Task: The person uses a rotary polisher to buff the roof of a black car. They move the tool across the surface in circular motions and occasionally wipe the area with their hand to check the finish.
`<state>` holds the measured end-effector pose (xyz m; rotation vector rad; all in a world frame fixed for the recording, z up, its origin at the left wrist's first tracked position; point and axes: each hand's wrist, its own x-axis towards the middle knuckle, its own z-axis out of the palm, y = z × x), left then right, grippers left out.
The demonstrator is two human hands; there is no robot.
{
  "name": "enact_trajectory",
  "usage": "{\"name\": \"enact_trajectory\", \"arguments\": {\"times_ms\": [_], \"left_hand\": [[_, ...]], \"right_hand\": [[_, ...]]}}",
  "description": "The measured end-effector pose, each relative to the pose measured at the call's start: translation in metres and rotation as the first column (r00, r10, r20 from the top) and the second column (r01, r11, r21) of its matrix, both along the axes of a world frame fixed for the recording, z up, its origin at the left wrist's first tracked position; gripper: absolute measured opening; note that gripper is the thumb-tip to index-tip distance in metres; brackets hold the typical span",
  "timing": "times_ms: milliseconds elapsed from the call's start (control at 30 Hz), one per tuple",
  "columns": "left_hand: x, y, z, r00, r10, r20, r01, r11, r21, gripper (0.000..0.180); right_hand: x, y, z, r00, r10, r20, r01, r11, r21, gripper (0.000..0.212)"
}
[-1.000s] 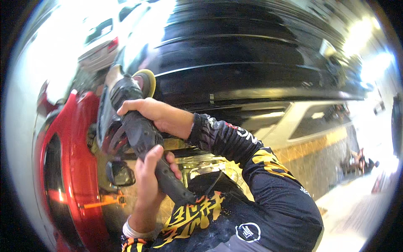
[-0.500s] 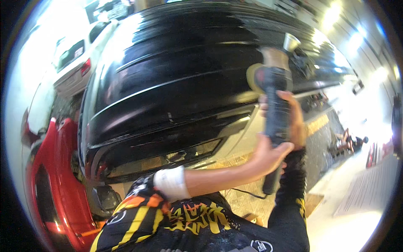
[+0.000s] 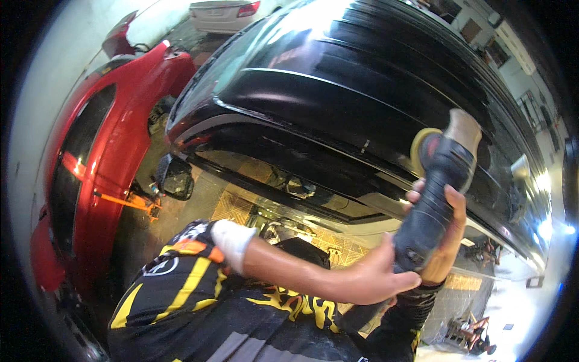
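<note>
Both of my hands hold a dark power polisher [image 3: 427, 211] with a silver head and a yellow foam pad [image 3: 422, 151]. My left hand [image 3: 377, 277], below a white-cuffed sleeve, closes on its rear end with the thumb stretched along it. My right hand [image 3: 449, 235] wraps round the body from the far side, fingertips showing at both edges. Behind the tool lies a black car's glossy roof [image 3: 338, 105], with streaks of light on it. The pad sits edge-on in front of the roof; whether it touches I cannot tell.
The black car's side mirror [image 3: 176, 176] juts out at left. Beyond it stands a red car body [image 3: 114, 163] beside an orange stand [image 3: 142, 202]. A white car [image 3: 220, 17] is at the back. Loose gear [image 3: 473, 332] lies on the floor at lower right.
My view has turned, bringing more of the red car in. In the picture the polisher has shifted right and down and leans more to the right; both hands keep their hold.
</note>
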<state>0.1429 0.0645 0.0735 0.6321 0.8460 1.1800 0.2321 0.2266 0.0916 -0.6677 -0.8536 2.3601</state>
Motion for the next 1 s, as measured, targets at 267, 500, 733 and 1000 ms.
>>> {"name": "enact_trajectory", "arguments": {"times_ms": [267, 500, 733, 1000], "left_hand": [[-0.130, -0.080, 0.026, 0.876, 0.474, 0.088, -0.471, 0.881, -0.055, 0.032], [-0.223, -0.109, 0.021, 0.682, 0.731, -0.019, -0.719, 0.666, -0.198, 0.028], [-0.176, -0.113, 0.018, 0.786, 0.618, 0.008, -0.603, 0.771, -0.206, 0.032], [-0.057, -0.030, 0.015, 0.983, 0.169, 0.067, -0.164, 0.984, -0.068, 0.023]], "right_hand": [[-0.223, -0.050, 0.007, 0.879, 0.463, 0.114, -0.475, 0.868, 0.143, 0.039], [-0.364, -0.098, -0.006, 0.729, 0.684, 0.009, -0.684, 0.729, 0.018, 0.032], [-0.297, -0.093, -0.014, 0.810, 0.586, 0.018, -0.586, 0.811, 0.000, 0.027], [-0.094, -0.019, 0.008, 0.971, 0.213, 0.110, -0.216, 0.976, 0.021, 0.041]]}}
